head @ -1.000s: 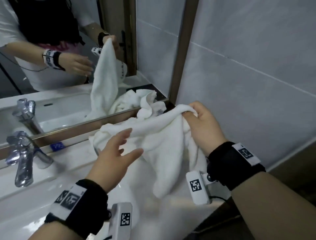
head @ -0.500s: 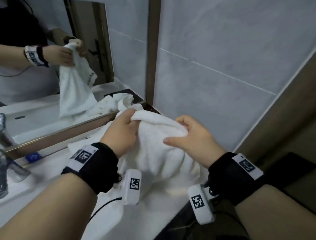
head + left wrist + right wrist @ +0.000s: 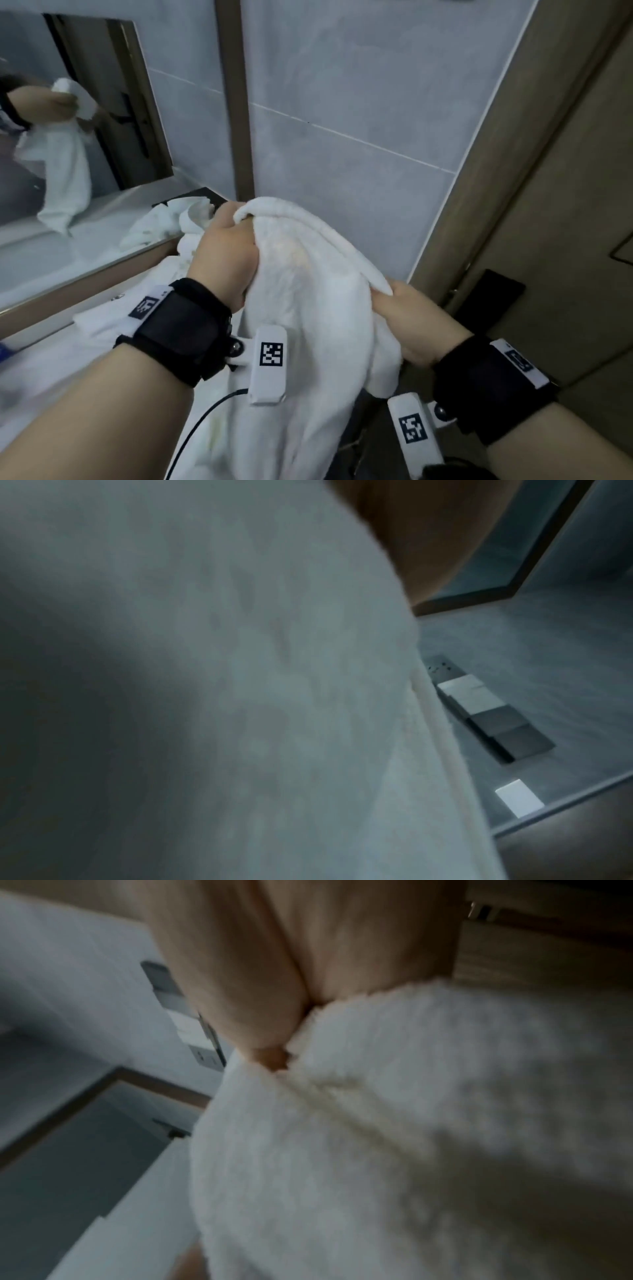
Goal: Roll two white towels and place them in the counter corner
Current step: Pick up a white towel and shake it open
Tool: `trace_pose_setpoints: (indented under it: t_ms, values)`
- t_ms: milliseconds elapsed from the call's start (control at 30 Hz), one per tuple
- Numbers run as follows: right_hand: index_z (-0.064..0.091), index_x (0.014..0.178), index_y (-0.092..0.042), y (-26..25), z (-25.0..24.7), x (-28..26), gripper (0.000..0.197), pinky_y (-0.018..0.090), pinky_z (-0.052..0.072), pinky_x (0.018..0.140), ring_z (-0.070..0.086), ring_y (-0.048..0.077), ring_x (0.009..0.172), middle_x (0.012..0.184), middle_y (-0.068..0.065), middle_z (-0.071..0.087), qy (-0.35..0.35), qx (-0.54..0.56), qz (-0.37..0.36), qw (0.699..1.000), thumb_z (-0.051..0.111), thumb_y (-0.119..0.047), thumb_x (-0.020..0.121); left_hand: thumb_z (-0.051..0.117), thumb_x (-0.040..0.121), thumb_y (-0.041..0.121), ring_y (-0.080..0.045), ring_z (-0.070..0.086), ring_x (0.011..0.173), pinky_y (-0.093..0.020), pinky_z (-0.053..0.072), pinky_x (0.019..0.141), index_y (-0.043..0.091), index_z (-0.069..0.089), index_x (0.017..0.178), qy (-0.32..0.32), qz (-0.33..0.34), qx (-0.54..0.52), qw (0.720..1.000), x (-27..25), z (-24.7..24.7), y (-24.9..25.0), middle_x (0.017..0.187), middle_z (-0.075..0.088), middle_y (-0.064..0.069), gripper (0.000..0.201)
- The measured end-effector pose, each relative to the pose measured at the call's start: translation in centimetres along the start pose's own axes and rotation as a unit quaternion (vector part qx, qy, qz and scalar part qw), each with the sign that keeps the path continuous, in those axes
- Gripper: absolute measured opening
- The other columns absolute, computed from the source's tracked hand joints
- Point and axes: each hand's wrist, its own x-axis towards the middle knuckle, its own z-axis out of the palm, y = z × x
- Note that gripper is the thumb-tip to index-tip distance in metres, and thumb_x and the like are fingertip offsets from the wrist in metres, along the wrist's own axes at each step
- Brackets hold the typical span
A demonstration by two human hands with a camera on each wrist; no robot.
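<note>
A white towel (image 3: 308,308) hangs lifted between both hands above the white counter (image 3: 44,359). My left hand (image 3: 226,246) grips its upper edge in a fist. My right hand (image 3: 397,308) pinches the same edge lower to the right. The towel fills the left wrist view (image 3: 240,696) and most of the right wrist view (image 3: 377,1150), where my right-hand fingers (image 3: 267,988) clamp its hem. A second white towel (image 3: 186,246) lies crumpled on the counter behind my left hand, by the mirror corner; most of it is hidden.
The mirror (image 3: 68,137) runs along the back left with a brown frame post (image 3: 236,102). Grey tiled wall (image 3: 342,120) stands ahead. A wooden door frame (image 3: 513,171) is on the right. A cable (image 3: 191,435) trails from my left wrist camera.
My left hand took hold of the towel's top edge, after reaching open a second ago. Both hands lifted the towel and spread along its edge. The view swung right, off the faucet.
</note>
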Motion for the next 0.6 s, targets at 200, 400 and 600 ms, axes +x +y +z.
trace_pose_setpoints:
  t_ms: [200,400,600]
  values:
    - [0.070,0.110,-0.005,-2.9,-3.0,-3.4,0.024,0.041,0.057,0.082,0.069,0.029,0.099,0.109,0.017,0.071,0.011,0.145,-0.025,0.989,0.060,-0.019,0.095,0.043,0.090,-0.006,-0.001,0.068,0.090,-0.021,0.054,0.077,0.031,0.069,0.107,-0.048,0.004,-0.028,0.998,-2.8,4.8,-2.0,0.098,0.074,0.012,0.048]
    - [0.067,0.109,-0.002,-5.2,-5.1,-5.7,0.022,0.028,0.058,0.067,0.072,0.021,0.087,0.097,0.013,0.074,0.050,0.270,-0.078,0.958,0.052,-0.014,0.099,0.055,0.089,-0.009,-0.010,0.065,0.111,-0.030,0.053,0.092,0.031,0.069,0.116,-0.199,0.015,-0.010,0.980,-6.7,8.7,-2.3,0.116,0.071,0.008,0.050]
    - [0.053,0.128,0.005,-6.1,-6.5,-8.0,0.033,0.035,0.058,0.082,0.064,0.029,0.104,0.114,0.022,0.064,0.062,0.313,-0.111,0.941,0.045,-0.011,0.101,0.037,0.107,0.034,0.005,0.067,0.099,-0.005,0.049,0.076,0.032,0.070,0.103,-0.302,0.010,-0.030,0.953,-10.2,10.4,-0.8,0.098,0.072,0.029,0.034]
